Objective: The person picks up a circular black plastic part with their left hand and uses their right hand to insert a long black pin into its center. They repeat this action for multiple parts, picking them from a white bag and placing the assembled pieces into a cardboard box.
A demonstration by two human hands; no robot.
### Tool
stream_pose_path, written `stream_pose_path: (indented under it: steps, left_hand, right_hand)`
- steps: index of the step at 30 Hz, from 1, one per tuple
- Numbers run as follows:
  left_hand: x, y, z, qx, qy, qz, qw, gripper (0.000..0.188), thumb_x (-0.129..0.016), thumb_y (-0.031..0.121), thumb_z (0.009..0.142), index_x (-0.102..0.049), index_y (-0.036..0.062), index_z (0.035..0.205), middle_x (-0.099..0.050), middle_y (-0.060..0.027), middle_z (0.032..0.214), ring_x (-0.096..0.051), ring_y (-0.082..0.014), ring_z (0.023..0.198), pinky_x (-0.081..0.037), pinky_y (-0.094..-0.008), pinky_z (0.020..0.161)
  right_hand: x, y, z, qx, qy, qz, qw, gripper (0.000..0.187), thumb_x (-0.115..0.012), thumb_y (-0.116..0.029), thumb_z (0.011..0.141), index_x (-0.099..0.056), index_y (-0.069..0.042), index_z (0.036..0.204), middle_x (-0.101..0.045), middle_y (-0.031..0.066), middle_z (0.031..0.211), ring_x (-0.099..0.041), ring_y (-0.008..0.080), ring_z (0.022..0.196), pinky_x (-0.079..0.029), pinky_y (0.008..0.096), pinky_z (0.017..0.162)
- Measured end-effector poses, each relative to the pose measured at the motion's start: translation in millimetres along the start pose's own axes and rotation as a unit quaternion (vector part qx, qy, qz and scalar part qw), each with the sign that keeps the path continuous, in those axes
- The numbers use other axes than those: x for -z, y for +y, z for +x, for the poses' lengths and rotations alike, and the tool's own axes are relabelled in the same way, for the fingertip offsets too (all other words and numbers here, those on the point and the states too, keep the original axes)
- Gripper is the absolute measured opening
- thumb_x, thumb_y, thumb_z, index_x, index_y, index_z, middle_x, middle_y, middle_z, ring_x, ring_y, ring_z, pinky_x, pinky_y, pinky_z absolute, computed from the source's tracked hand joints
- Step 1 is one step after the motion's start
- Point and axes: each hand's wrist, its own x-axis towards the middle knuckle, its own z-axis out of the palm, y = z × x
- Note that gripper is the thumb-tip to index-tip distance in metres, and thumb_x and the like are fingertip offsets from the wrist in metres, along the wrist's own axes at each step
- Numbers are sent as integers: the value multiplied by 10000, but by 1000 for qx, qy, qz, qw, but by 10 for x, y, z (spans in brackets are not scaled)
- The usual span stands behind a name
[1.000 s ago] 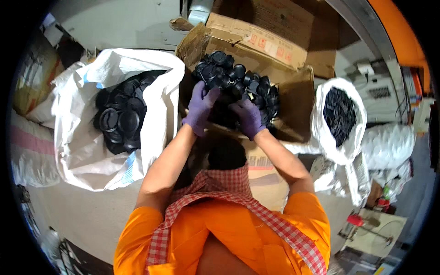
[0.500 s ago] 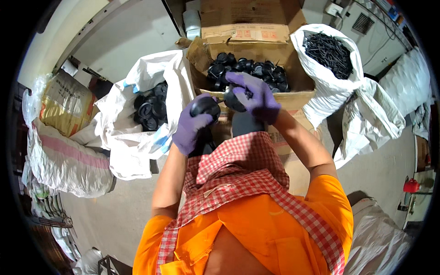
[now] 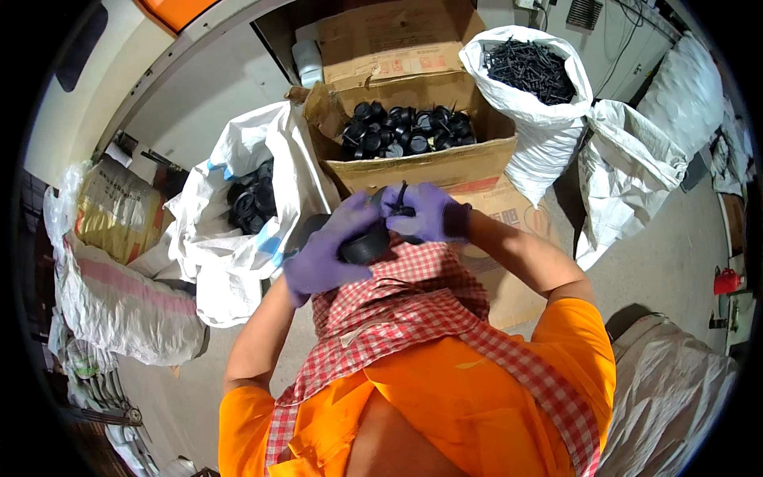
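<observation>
My left hand (image 3: 322, 250) in a purple glove grips a round black plastic part (image 3: 364, 245) close to my chest. Touching it from the right, my gloved right hand (image 3: 425, 213) pinches a thin black pin (image 3: 402, 197) that sticks up at the part's top. Straight ahead stands an open cardboard box (image 3: 429, 163) filled with several black round parts (image 3: 405, 127). A white sack (image 3: 230, 238) at the left holds more black round parts (image 3: 250, 203).
A white sack (image 3: 548, 119) at the upper right is full of thin black pins (image 3: 531, 67). More white sacks (image 3: 636, 167) lie to the right, woven sacks (image 3: 119, 302) to the left. A stacked cardboard box (image 3: 381, 40) sits behind the open one. A red-checked cloth (image 3: 413, 318) hangs over my orange shirt.
Both hands came back from the box to my chest with a black part. My view has swung, so the box and sacks now sit farther up and to the right.
</observation>
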Motion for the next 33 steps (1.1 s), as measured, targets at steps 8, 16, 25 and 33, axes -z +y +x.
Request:
stream_pose_path:
  steps: [8,16,25,33]
  left_hand:
    - [-126,-131,158,370,120,-506,770,375,-604,54,795,-550,0,1161,-616,-83,1033,-590,-152,864,-484,-253,758]
    - [102,-302,78,244,131,-172,946,251,-661,-12,691,-643,42,936,-640,-93,872,-613,-199,804,-497,-311,747]
    - [-250,-721,360,56,215,-235,946,518,-656,160,834,-470,1,1291,-548,-116,1207,-559,-214,1024,-461,-348,885]
    - [21,-493,1124,82,219,237,943,576,-666,11,617,-608,133,1177,-558,-178,960,-572,-349,896,-473,-383,780]
  right_hand:
    - [-81,58,336,241,69,-303,920,310,-668,-109,638,-620,-94,944,-643,85,866,-615,301,823,-496,416,708]
    - [119,197,600,-53,-372,316,871,262,-736,-200,712,-680,-19,892,-648,53,725,-607,130,680,-473,263,602]
    - [15,334,1172,144,74,380,911,151,-604,-178,866,-650,-44,916,-640,54,774,-610,159,721,-503,280,692]
    - [537,709,1325,259,357,-223,869,213,-613,-85,722,-665,-129,924,-656,59,867,-615,277,767,-508,373,663]
